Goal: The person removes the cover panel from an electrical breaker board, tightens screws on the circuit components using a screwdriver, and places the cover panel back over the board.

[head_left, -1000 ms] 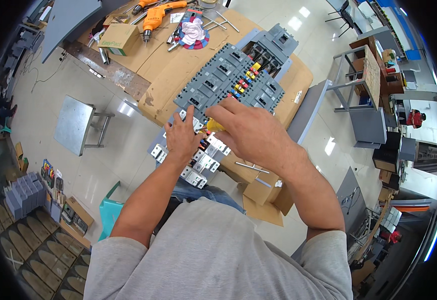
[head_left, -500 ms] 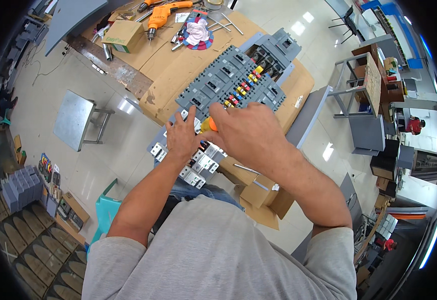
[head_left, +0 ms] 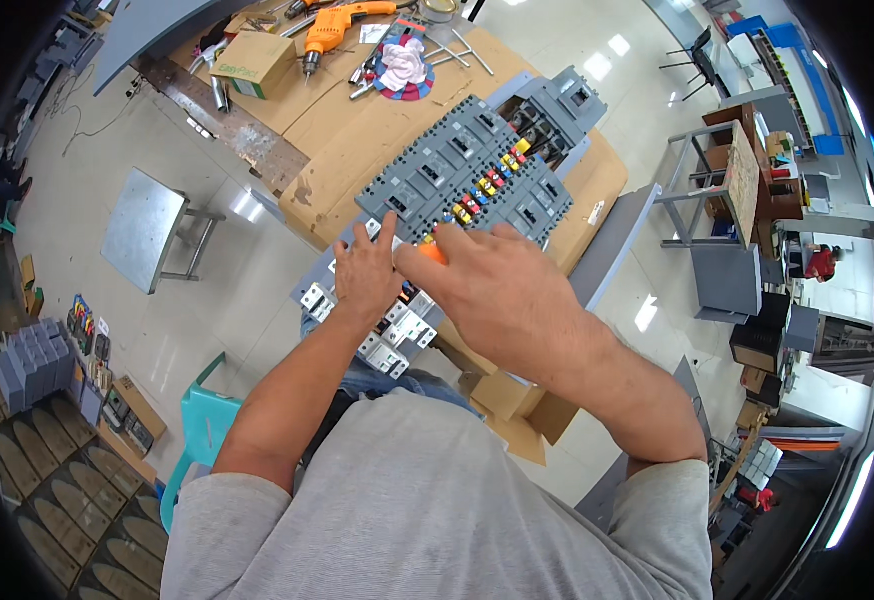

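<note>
A panel of grey moulded-case circuit breakers point(head_left: 447, 158) lies tilted across the cardboard-covered bench. Coloured red, yellow and blue busbar pieces point(head_left: 492, 180) run down its middle. At its near end sit small white circuit breakers point(head_left: 385, 353). My left hand point(head_left: 365, 278) rests over this near end with its fingers spread, touching the breakers there. Just to its right, my right hand point(head_left: 502, 290) is closed around a screwdriver point(head_left: 435, 252); only part of its orange handle shows. The screwdriver's tip is hidden behind my hands.
An orange power drill point(head_left: 332, 35), a small box point(head_left: 255, 65), a pink-and-white cloth point(head_left: 403, 65) and metal T-handled tools point(head_left: 460, 52) lie at the bench's far side. Open cardboard boxes point(head_left: 517, 400) stand below right. A teal chair point(head_left: 205, 415) and a metal stool point(head_left: 145, 225) are left.
My right hand has turned and shifted slightly about the screwdriver, so less of its handle shows. The left hand has stayed almost in place. The view has shifted slightly.
</note>
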`<state>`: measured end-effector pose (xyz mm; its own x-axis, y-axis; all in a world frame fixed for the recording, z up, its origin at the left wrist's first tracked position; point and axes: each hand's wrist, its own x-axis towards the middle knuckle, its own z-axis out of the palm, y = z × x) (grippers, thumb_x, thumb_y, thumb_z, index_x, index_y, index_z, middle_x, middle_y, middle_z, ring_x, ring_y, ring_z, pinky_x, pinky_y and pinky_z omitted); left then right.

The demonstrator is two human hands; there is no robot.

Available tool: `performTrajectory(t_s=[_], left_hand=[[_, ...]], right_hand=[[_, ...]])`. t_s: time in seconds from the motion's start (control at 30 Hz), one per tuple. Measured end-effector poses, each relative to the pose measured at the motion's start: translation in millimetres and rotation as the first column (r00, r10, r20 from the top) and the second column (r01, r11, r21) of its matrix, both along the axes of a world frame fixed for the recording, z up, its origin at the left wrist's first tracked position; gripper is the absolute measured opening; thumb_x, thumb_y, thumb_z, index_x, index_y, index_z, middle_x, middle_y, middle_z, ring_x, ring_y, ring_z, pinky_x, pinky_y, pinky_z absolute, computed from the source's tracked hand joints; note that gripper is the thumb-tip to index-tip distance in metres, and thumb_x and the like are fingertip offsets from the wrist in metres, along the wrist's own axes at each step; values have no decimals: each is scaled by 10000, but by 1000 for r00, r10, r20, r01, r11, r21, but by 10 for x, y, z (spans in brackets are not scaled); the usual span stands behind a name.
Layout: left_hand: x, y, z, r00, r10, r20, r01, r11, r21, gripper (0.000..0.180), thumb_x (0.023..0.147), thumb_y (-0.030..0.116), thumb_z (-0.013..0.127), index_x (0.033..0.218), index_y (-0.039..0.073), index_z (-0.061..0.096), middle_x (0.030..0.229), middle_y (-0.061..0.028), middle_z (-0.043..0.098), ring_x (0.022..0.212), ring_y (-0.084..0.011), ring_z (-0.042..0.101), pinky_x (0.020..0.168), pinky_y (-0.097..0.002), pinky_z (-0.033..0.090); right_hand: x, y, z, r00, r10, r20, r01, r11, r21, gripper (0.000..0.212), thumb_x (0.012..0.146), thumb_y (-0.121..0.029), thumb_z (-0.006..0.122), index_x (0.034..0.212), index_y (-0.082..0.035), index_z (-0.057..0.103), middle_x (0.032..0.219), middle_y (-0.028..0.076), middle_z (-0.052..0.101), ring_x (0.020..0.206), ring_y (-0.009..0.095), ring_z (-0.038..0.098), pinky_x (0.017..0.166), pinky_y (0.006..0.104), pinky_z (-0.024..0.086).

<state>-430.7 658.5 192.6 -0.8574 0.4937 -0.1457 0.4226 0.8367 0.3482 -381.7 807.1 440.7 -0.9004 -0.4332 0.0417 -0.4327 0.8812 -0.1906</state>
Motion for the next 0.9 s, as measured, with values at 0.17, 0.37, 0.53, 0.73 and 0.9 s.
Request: performTrajectory(t_s=[0.17,0.37,0.53,0.73,0.9], left_hand=[[-3,-3,-76,999,15,-34,-13,999,44,981,814,480,861,1599,166,365,1268,-219,566,1149,-334,647,1042,-513,382],[9,-26,-181,997,8,-71,-6,999,32,991,814,494,864,1605,178,356,1288,-218,552,1069,-328,695,1060,-511,363],[12,-1,-68,999,3,-37,-3,1000,-5,1013,804,490,876,1610,189,341,1289,-215,545,1060,-347,711,1069,-501,359],[-6,-20,115,999,24,34,-23,1000,-17,1023,798,467,891,1608,200,326,1293,-216,535,1080,-354,712,1053,-490,373],[-7,-20,142,998,20,60,-18,999,-31,1011,794,449,899,1598,197,340,1299,-219,529,1090,-357,709,1045,-488,381]], right_hand=[[-92,-62,18,979,-97,179,83,993,83,239,940,-178,683,1129,-97,561,756,79,640,719,303,678,721,406,500],[-67,-82,-133,979,-129,159,115,989,91,315,875,-74,652,1178,-42,573,787,131,710,718,283,731,629,409,559],[43,-55,-274,975,-159,155,189,960,-206,295,924,-141,677,1185,-52,569,989,175,627,801,369,709,692,477,577],[92,122,-106,954,-270,131,295,924,-242,262,961,-187,689,1178,-78,590,999,162,634,866,396,695,749,494,576],[110,125,-200,947,-287,142,314,920,-233,282,969,-201,686,1205,-80,591,1026,167,652,877,401,697,762,500,576]])
